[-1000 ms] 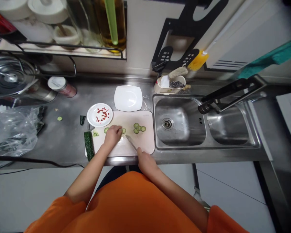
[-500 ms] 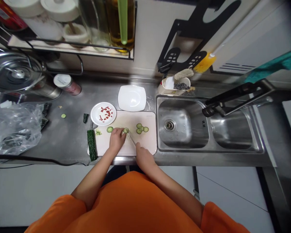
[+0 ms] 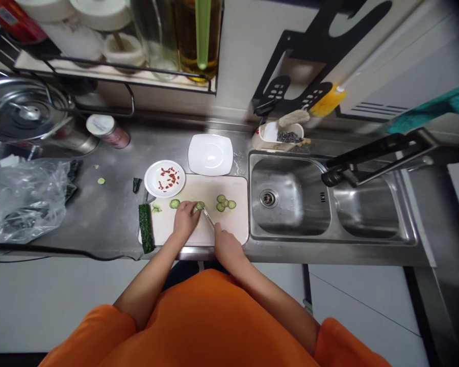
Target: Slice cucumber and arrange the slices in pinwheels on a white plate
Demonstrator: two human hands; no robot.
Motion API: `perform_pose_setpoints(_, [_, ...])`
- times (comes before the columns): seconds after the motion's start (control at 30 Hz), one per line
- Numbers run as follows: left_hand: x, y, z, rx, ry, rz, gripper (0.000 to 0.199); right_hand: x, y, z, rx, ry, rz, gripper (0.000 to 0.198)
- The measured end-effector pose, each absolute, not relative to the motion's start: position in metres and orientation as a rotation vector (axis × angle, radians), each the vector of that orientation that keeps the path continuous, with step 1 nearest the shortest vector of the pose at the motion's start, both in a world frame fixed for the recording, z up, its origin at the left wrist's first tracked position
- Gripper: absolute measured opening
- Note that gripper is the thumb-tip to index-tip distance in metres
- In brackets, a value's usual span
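Observation:
My left hand (image 3: 186, 220) rests over a white cutting board (image 3: 199, 232), its fingers closed on a cucumber slice (image 3: 200, 205). A knife (image 3: 208, 218) is gripped by its handle in my right hand (image 3: 228, 245); its tip reaches to that slice, though I cannot tell whether it has cut in. Right of the knife, several cucumber slices (image 3: 225, 203) lie in an overlapping cluster. Another cucumber piece (image 3: 175, 204) sits left of my left fingers, with green scraps (image 3: 156, 208) beyond it. A long dark green cucumber piece (image 3: 146, 229) lies along the board's left edge.
A round plate (image 3: 151, 179) with red bits overlaps the board's back left corner. Behind the board is a white square plate (image 3: 210, 154). The sink (image 3: 290, 193) borders the right side. On the left are a plastic bag (image 3: 23, 204), a cucumber end (image 3: 136, 184) and a canister (image 3: 107, 131).
The camera view has shifted slightly. The knife blade shows brighter and turned a little; both hands keep nearly the same place and hold.

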State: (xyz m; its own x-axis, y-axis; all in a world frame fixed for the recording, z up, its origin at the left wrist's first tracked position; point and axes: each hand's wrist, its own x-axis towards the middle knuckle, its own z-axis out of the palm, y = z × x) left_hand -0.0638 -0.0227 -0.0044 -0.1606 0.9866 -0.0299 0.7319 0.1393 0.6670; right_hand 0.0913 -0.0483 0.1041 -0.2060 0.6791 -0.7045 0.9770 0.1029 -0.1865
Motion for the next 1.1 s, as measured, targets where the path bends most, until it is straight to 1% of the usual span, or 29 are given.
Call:
perform_pose_setpoints(0.37, [-0.064, -0.022, -0.003, 1.653, 1.948, 0.692, 0.028, 0.088, -0.046, 0.105, 1.601, 1.919, -0.908, 0.032])
perform_pose_setpoints(0.7, [-0.065, -0.021, -0.003, 1.645, 1.941, 0.686, 0.027, 0.083, -0.045, 0.102, 1.620, 1.887, -1.014, 0.035])
perform_pose_setpoints(0.97, [-0.066, -0.017, -0.004, 1.649, 1.953, 0.677, 0.024, 0.093, -0.052, 0.104, 1.584, 1.881, -1.021, 0.034])
perform_pose_setpoints(1.1, [-0.065, -0.015, 0.001, 1.633, 1.965, 0.689, 0.019, 0.102, -0.060, 0.108, 1.568, 1.838, -1.043, 0.037])
